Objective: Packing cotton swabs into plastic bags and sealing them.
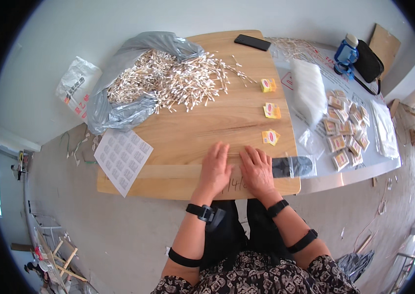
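Note:
Both hands rest near the front edge of a wooden table [192,134]. A few thin cotton swab sticks [234,155] lie crosswise between them. My left hand [214,167] closes on their left end, fingers together. The fingers of my right hand [257,171] bend over the right end; the swab tips are hidden beneath both hands. To the left, a large heap of loose cotton swabs [188,81] spills from a grey plastic bag [119,115]. Three small sets of yellow cards [271,110] form a column along the table's right side.
Beside my right hand lies a clear bag with a black piece [293,166]. A label sheet [123,158] overhangs the left edge. A phone [252,42] lies at the back. The right table holds small packed boxes [337,143], clear plastic bags [308,90], a blue bottle [346,51] and a black pouch [368,61].

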Demonstrator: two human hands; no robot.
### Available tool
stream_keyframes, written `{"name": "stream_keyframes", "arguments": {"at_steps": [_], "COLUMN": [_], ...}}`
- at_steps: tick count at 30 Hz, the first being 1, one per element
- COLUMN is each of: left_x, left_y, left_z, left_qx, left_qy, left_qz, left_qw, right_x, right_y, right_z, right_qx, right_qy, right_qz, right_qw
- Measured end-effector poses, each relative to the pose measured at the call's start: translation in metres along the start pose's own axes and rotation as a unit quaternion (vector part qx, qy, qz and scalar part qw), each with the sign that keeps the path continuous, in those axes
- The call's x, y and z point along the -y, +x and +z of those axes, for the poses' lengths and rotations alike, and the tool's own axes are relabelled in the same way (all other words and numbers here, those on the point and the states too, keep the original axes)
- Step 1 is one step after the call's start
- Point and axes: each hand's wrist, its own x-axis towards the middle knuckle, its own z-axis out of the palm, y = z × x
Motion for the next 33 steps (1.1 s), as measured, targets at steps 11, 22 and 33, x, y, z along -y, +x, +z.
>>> {"name": "stream_keyframes", "arguments": {"at_steps": [11, 22, 33], "left_x": [0.102, 0.111, 0.114], "left_y": [0.163, 0.199, 0.146], "left_z": [-0.061, -0.032, -0.052], "left_qx": [-0.049, -0.147, -0.106], "left_qy": [-0.084, 0.178, 0.085], "left_qz": [-0.143, -0.145, -0.061], "left_qw": [0.985, 0.962, 0.989], "right_x": [0.006, 0.009, 0.005], "right_y": [0.007, 0.011, 0.012], "right_z": [-0.011, -0.014, -0.013], "right_qx": [0.044, 0.064, 0.063], "right_qy": [0.04, 0.054, 0.055], "right_qz": [0.033, 0.036, 0.042], "right_qw": [0.998, 0.996, 0.996]}}
